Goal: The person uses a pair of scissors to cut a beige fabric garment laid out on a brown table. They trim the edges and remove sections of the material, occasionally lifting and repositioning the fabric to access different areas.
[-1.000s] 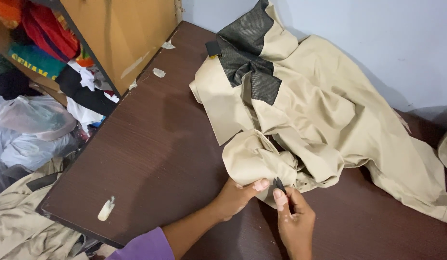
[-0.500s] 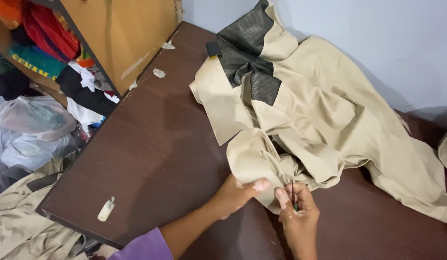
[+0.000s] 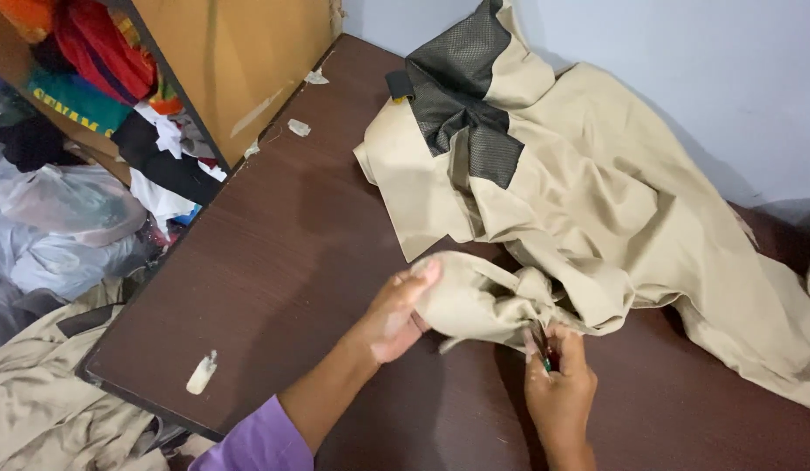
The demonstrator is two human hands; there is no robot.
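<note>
Right hand (image 3: 559,394), small tool (image 3: 542,346) half-hidden.

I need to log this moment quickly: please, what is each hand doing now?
Left hand: grip closed on a fold of the beige garment.
Right hand: grip closed on a small thin tool at the fabric.

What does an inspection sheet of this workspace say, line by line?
Surface: dark brown table, bare at the left.
Job's things: beige garment with black mesh panels, bunched; small tool at its fold.
Clutter: pale scraps on the table.
Hands: left hand grips the fold; right hand pinches the tool.
Cables: nothing seen.
Surroundings: wooden shelf with clothes, plastic bags, pale wall.
</note>
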